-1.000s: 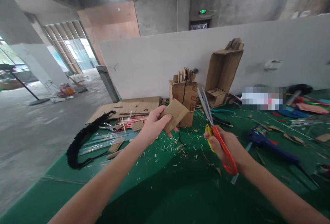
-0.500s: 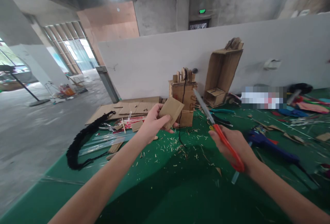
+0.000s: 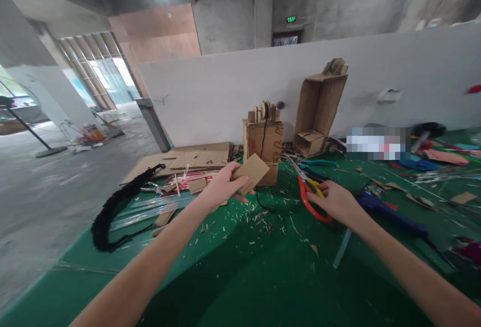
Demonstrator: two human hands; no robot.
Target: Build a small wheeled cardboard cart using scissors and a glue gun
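On green table [image 3: 240, 277]: one cardboard piece [image 3: 252, 172], one scissors [image 3: 308, 191].

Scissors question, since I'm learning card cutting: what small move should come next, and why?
Probably lift the scissors toward the cardboard piece. The right hand holds them low by the green table, blades apart from the card, which the left hand holds raised.

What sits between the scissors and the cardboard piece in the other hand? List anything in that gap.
Nothing solid. The right hand holds the scissors low at the green table; the left hand holds the cardboard piece up. Between them, only scattered chips and a thin black cord.
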